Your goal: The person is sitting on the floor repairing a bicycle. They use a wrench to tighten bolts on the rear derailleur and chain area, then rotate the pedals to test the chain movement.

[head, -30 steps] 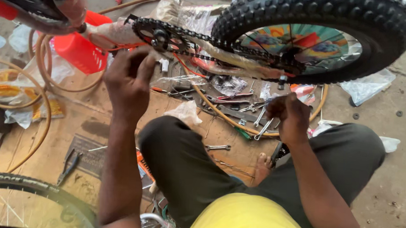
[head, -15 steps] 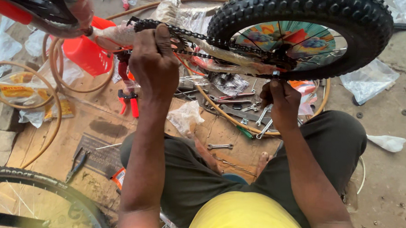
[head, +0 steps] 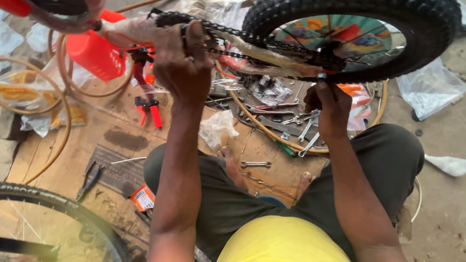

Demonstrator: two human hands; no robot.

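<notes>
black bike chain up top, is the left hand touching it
Touching. The head view shows the left hand with its fingers curled over the black bike chain, just left of the knobby black rear tyre.

We see our left hand (head: 181,62) on the chain (head: 236,35), left of the knobby wheel (head: 360,34). Our right hand (head: 329,106) sits under that wheel. Wrenches (head: 295,125) lie on the cardboard (head: 124,137) below; pliers (head: 89,180) lie far left, beside another tyre (head: 50,202).

Knobbly matt rubber tyre (head: 361,11), greasy metal chain (head: 236,35)
</notes>
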